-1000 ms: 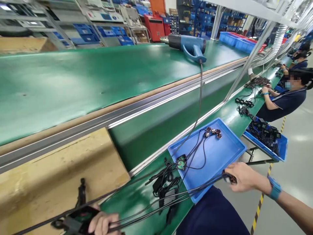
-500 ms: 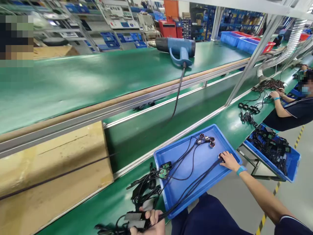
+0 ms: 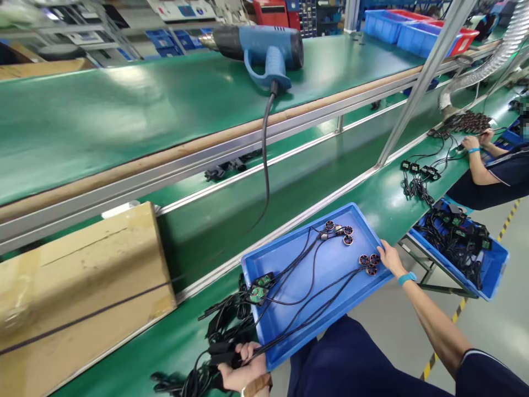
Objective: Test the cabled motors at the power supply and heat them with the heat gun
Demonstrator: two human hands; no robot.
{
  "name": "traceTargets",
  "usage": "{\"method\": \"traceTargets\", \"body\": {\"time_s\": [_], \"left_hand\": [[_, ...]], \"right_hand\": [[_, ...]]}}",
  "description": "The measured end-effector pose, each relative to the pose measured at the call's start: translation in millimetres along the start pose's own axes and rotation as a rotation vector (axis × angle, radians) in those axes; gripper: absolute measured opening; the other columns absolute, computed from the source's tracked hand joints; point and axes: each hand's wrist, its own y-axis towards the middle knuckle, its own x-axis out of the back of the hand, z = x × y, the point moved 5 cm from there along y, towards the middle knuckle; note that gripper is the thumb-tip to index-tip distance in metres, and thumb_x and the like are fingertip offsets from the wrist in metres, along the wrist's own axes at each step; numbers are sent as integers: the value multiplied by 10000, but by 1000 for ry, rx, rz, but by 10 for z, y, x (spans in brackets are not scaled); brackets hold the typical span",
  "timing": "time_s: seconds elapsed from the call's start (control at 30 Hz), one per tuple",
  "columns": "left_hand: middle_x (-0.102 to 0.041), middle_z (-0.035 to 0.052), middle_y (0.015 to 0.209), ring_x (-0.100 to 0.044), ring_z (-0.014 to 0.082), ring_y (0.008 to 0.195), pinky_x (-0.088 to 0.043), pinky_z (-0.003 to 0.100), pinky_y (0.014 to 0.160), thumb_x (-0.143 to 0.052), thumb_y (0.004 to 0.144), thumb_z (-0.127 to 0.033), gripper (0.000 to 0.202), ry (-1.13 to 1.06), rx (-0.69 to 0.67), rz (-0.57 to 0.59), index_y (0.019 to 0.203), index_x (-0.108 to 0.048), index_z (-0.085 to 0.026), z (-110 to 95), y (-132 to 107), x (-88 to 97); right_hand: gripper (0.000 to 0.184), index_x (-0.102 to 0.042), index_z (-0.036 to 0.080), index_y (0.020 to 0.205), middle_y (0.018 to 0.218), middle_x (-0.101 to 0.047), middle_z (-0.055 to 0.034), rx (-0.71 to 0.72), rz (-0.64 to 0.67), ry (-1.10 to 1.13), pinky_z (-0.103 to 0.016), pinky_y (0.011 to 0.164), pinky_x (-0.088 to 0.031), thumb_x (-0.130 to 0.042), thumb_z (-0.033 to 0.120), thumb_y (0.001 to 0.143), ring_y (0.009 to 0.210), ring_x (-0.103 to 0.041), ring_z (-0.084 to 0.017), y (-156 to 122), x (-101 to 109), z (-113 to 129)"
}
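Note:
My left hand [image 3: 246, 365], at the lower middle, is closed around black boxes [image 3: 223, 353] where their cables leave. Those black cables [image 3: 309, 318] run across the shallow blue tray [image 3: 297, 353] to a cluster of small round parts with dark, copper-edged faces [image 3: 371, 269]. My right hand [image 3: 390, 258] grips the tray's right rim, thumb on the inner side. A second cluster of round parts [image 3: 347, 230] lies further back in the tray, its cables leading to green circuit boards [image 3: 258, 293] on the left rim. Left of the tray, black cables and plugs [image 3: 225, 320] are heaped.
A blue heat gun [image 3: 270, 49] lies on the raised green shelf [image 3: 165, 110], its cord hanging down. A cardboard box [image 3: 82, 286] is at left. To the right, a blue bin [image 3: 498, 273] holds cabled boards, and a co-worker's hands [image 3: 479, 142] handle cables.
My right hand has let go of the front cluster of round parts and moved onto the tray's rim. The boxes in my left hand have turned, hiding their grey ribbed faces. The view has shifted.

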Motion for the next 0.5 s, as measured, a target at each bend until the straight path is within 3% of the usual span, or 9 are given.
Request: {"method": "traceTargets", "body": {"time_s": [0.17,0.3,0.4,0.5], "left_hand": [[-293,-92,528,-210,18,351,-192,137,357,-439,785,-600,443,87,-144,-70,607,-344,-205,-392,-46,51],[-307,-89,527,-213,24,351,-223,136,347,-419,759,-525,369,96,-122,-202,585,-348,-206,-596,-120,182],[-373,-65,543,-337,52,388,-319,154,369,-475,700,-485,310,169,-62,-269,599,-406,-200,-642,-191,247],[-555,-9,641,-539,137,532,-486,254,458,-592,654,-436,241,416,-101,-214,721,-550,-208,-741,-315,251]], "right_hand": [[504,-569,156,1408,1262,-718,-144,46,17,18,-385,996,-527,-387,404,1008,1117,-701,-281,-81,-254,233],[519,-568,151,1425,1257,-719,-152,106,61,35,-381,999,-527,-398,412,1011,1121,-701,-283,-19,-412,543],[505,-564,138,1421,1212,-728,-156,178,90,52,-398,984,-536,-387,387,1019,1089,-700,-279,95,-440,795],[482,-559,130,1413,1331,-655,-170,290,-77,141,-438,1061,-493,-384,370,1033,1224,-614,-277,91,-264,1021]]}}
